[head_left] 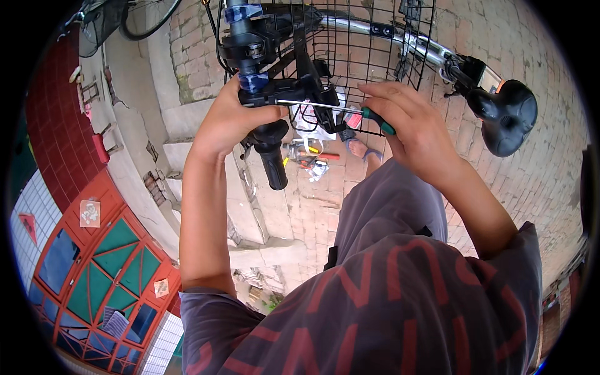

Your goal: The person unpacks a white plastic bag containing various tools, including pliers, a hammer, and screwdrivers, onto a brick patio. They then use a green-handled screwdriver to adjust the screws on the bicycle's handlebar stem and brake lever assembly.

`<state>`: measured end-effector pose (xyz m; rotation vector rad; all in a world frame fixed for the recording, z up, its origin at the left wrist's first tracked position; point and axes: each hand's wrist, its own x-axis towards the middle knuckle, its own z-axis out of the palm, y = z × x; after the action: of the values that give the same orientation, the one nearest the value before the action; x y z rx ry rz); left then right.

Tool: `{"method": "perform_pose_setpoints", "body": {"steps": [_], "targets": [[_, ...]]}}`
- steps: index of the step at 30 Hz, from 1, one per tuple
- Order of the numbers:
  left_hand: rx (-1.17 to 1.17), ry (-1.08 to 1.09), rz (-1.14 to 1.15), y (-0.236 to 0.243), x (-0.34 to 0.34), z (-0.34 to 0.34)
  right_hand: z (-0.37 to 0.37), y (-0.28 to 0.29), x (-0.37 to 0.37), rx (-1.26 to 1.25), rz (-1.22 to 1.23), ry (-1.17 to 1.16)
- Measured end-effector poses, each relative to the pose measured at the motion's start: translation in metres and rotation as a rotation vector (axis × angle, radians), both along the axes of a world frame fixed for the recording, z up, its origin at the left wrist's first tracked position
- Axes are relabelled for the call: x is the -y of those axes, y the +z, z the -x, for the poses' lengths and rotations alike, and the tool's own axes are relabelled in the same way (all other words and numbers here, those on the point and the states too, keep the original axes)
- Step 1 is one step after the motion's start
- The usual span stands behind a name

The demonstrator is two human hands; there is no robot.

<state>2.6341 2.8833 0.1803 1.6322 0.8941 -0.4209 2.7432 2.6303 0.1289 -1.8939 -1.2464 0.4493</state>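
Observation:
My right hand (412,125) is closed around a screwdriver (379,122) with a green and black handle. Its thin metal shaft points left, and the tip meets a black plastic clamp-like fitting (269,91) on a bicycle handlebar. With thumb and fingers wrapped round it, my left hand (228,122) holds that fitting; some of its fingers are hidden behind the bar. Below the hand hangs the black handlebar grip (272,165). A blue patterned band (254,82) circles the bar just above the fitting. Behind the screwdriver is the bicycle's black wire basket (350,53).
The bicycle's black saddle (503,119) is at the right, beyond its silver frame tube (356,25). On the brick paving below lie several hand tools (309,156) and a white plastic bag (315,125), near my sandalled foot (357,147). Concrete steps (187,156) and a red-framed door (106,269) stand left.

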Motion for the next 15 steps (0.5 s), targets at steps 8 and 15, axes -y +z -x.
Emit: {"method": "perform_pose_setpoints", "body": {"steps": [8,15], "targets": [[-0.007,0.004,-0.035,0.001,-0.003,0.0,0.008,0.006,-0.008,-0.161,0.014,-0.191],[0.027,0.071,0.01,-0.001,-0.002,0.006,0.025,0.009,-0.001,-0.722,0.077,-0.178]]}}
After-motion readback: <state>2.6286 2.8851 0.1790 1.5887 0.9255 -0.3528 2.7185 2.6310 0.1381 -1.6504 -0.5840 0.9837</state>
